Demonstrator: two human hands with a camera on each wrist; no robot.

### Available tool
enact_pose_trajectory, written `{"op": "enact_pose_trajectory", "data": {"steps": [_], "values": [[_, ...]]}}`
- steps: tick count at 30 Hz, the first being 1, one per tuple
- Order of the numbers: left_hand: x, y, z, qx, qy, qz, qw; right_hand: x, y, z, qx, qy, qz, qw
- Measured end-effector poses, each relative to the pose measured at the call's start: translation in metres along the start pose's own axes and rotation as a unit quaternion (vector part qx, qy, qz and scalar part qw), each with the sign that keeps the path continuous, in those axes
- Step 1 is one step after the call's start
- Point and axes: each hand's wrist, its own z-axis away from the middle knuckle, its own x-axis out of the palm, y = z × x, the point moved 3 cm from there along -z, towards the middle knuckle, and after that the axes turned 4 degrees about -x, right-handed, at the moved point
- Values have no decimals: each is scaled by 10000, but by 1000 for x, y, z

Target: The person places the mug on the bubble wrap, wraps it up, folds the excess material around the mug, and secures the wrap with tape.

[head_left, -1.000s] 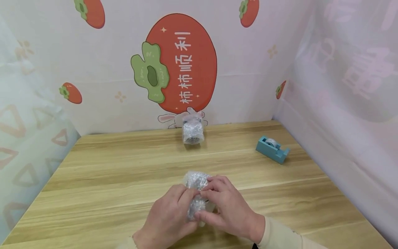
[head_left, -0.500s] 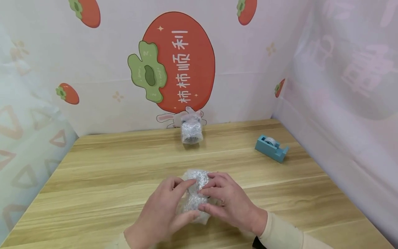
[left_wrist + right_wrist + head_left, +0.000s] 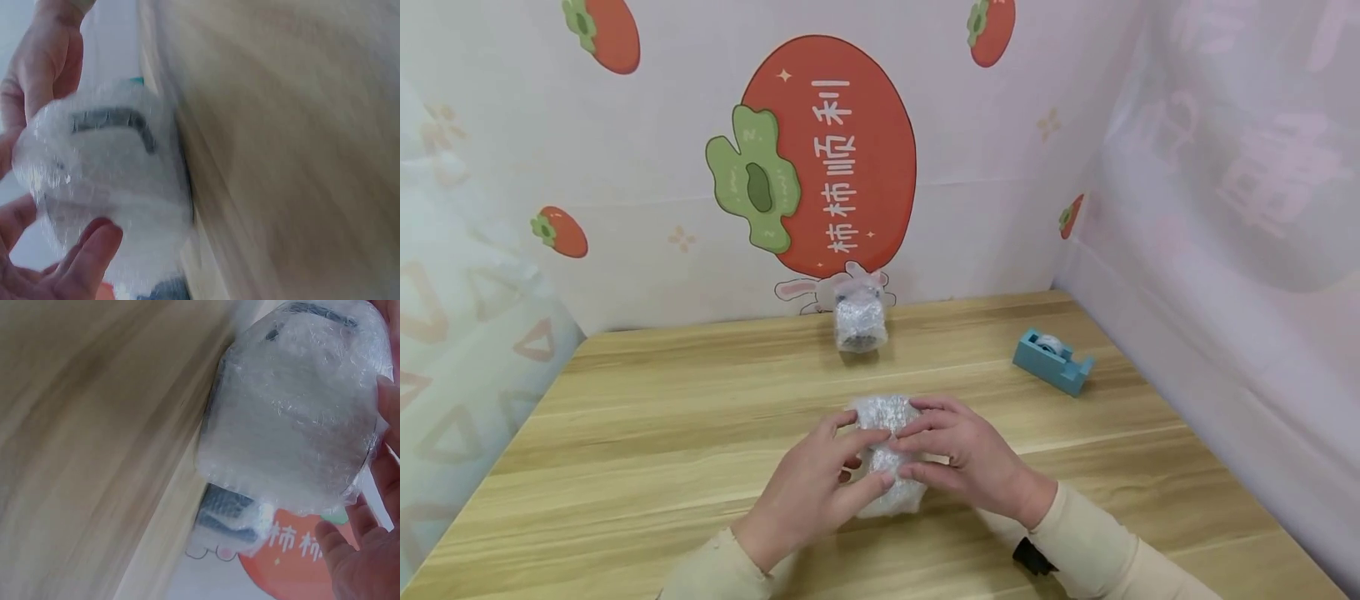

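A bubble-wrapped package [image 3: 891, 492] lies on the wooden table in front of me, between both hands. Through the clear wrap a whitish, rounded body shows with a dark curved mark; its kind cannot be told. My left hand [image 3: 816, 483] holds the package from the left, thumb and index finger over its top. From the right, my right hand [image 3: 970, 454] grips it with bent fingers laid over the upper side. Fingertips touch the wrapped package [image 3: 119, 169] in the left wrist view. The same package [image 3: 287, 419] fills the upper right wrist view beside the fingers.
A second bubble-wrapped item [image 3: 861, 321] stands at the table's back edge against the printed backdrop. On the back right sits a teal tape dispenser [image 3: 1052, 362] holding a roll of tape. White cloth walls border the table [image 3: 662, 433].
My left hand loosened from the package, spread its thumb and index finger, then came back onto it. Both hands and the package have shifted slightly away from me.
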Motion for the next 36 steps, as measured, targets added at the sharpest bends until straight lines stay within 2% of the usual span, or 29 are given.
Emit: {"op": "enact_pose_trajectory", "data": {"steps": [5, 8, 13, 16, 21, 25, 29, 32, 34, 36], "values": [[11, 4, -6, -281, 501, 127, 9983, -4, 5, 2, -281, 233, 242, 9990], [17, 7, -9, -490, 642, 201, 9965, -4, 6, 5, -397, 355, 423, 9977], [23, 10, -11, -929, 637, 365, 9930, -5, 6, 8, -638, 618, 688, 9937], [25, 10, -12, -1077, 688, 461, 9907, -5, 5, 9, -783, 772, 769, 9910], [28, 10, -12, -1184, 817, 544, 9881, -6, 2, 8, -754, 763, 766, 9913], [37, 14, -21, -1120, 795, 646, 9884, -20, 1, 16, -516, 678, 925, 9921], [37, 13, -19, -1250, 892, 655, 9860, -30, 5, 17, 75, 412, 951, 9946], [32, 11, -14, -1487, 937, 681, 9821, -40, 16, 17, 1006, 166, 930, 9904], [30, 10, -12, -1603, 905, 704, 9804, -53, 29, 20, 1812, 139, 890, 9793], [30, 11, -13, -1662, 835, 731, 9798, -73, 45, 29, 2668, 219, 890, 9594]]}}
